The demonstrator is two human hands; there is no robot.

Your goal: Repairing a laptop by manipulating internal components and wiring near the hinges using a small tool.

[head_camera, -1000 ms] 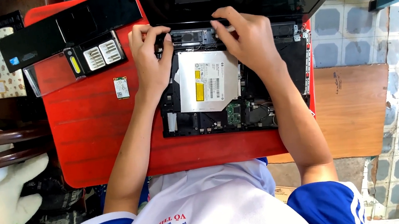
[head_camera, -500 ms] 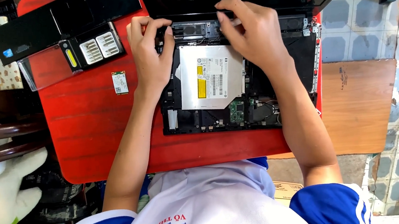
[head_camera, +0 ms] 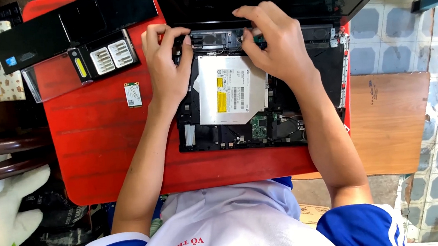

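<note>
Far left, at nine o'clock, one bit case (head_camera: 103, 59) with a clear lid lies on the red surface (head_camera: 98, 145), and one small green card (head_camera: 132, 94) sits just below it. Next comes the left hand (head_camera: 166, 69): fingers curled fairly close together, tips pressing on the top edge of the opened laptop base (head_camera: 262, 129) at about eleven o'clock of the silver optical drive (head_camera: 232, 92). One drive, lying flat in the middle of the base. One black panel (head_camera: 75, 22) rests up at ten o'clock. Over to the right hand (head_camera: 276, 45): fingers bent and narrow, pinching at a small part (head_camera: 257, 38) by the hinge strip, at one o'clock of the drive. What that part is, I cannot tell.
</note>
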